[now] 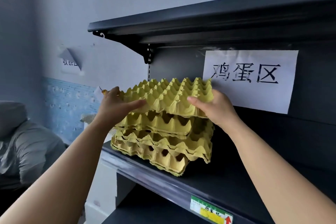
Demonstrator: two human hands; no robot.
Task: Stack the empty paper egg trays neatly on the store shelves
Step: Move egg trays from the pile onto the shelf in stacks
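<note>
A yellow egg tray [169,94] sits at the top of the stack of trays [163,143] on the dark shelf [209,183]; the left hand [116,107] grips its left edge, thumb along the front; the right hand [216,109] pinches its right corner, thumb on top; a paper sign [254,82] hangs behind.

Top: yellow egg tray [169,96] held level right over the stack [163,140], contact unclear.
Left: left hand [116,103] holds the tray's left edge, thumb stretched along the front.
Right: right hand [216,109], grip on the right corner, thumb on top.
Below: stack sits uneven on the dark shelf [209,178].
Behind: white sign [251,78], big black characters.
</note>
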